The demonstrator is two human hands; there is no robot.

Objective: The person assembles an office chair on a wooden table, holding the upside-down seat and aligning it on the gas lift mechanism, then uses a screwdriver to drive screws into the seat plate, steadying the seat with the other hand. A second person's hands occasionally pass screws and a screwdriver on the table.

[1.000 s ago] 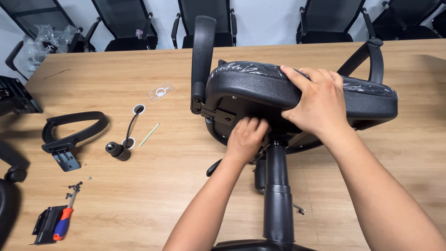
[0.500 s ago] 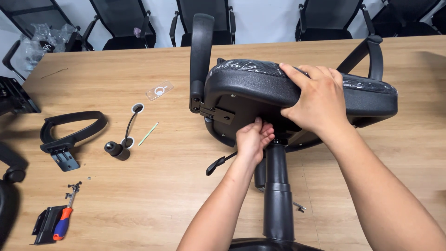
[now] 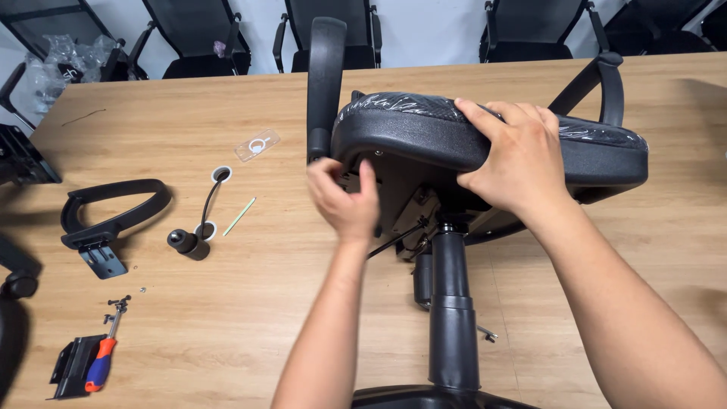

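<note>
Left hand (image 3: pixel 344 198) curls at the underside of the seat (image 3: pixel 485 144), fingers bent against the mounting plate (image 3: pixel 405 201) just below the seat's near edge; whether it grips a small part cannot be told. Right hand (image 3: pixel 519 163) lies spread and clamped over the seat's front rim, steadying it. The seat lies tipped on its side on the desk (image 3: pixel 227 303), plastic-wrapped cushion upward, gas column (image 3: pixel 452 303) running toward the viewer. One armrest (image 3: pixel 326 83) stands upright at the seat's left, another (image 3: pixel 598 87) at its right. Well to the left on the desk lie a loose armrest (image 3: pixel 113 220), a knobbed lever (image 3: pixel 193 235), a screwdriver (image 3: pixel 102 360) and a small clear bag (image 3: pixel 257 145). Other chairs (image 3: pixel 197 42) stand beyond the desk.
</note>
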